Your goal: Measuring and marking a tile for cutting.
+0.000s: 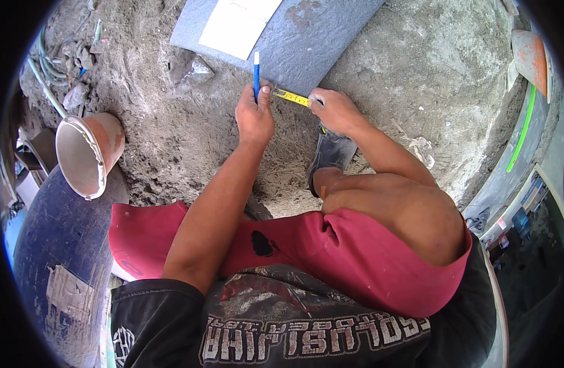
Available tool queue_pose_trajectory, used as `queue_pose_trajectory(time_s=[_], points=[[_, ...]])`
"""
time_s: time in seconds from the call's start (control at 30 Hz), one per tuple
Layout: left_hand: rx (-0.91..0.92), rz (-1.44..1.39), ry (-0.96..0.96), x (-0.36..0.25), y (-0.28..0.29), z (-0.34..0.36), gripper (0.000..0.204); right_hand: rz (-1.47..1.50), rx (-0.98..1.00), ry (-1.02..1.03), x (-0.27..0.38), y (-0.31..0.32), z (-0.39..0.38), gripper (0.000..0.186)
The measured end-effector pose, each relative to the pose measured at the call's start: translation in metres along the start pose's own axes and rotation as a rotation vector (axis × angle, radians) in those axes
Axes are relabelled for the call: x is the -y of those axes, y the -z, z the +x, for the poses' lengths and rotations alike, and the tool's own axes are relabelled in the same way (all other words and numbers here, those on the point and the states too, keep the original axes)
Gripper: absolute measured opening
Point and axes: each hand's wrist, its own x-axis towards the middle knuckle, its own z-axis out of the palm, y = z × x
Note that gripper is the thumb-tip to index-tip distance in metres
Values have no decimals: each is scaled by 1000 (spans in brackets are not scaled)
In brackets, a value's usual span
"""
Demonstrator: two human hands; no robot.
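My left hand (pixel 255 116) is closed around an upright blue pencil (pixel 257 73) with a white end, its thumb by the end of a yellow tape measure (pixel 289 97) at the near corner of a grey stone slab (pixel 306 49). A white sheet (pixel 233 24) lies on the slab. My right hand (pixel 334 112) grips the tape, which is pulled out between my two hands; the part inside that hand is mostly hidden. Below it my foot in a dark rubber sandal (pixel 331 153) rests on the rough, dusty ground (pixel 417 86).
An orange-brown bucket (pixel 85 153) stands at left beside a large blue barrel (pixel 55 233). Pale hoses (pixel 49 73) and rubble lie behind it. At right are a dirty orange container (pixel 528 58), a green strip (pixel 521 129) and a curved grey edge.
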Motion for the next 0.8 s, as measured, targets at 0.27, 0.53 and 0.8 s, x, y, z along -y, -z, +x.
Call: queue_pose_trajectory(time_s=[0.27, 0.53, 0.8], points=[[95, 88, 94, -10, 4, 2, 21, 32, -64, -48, 2, -5, -2, 27], [101, 172, 62, -9, 1, 2, 15, 146, -62, -111, -2, -15, -5, 27], [93, 259, 5, -11, -6, 9, 22, 132, -158, -67, -7, -20, -3, 27]])
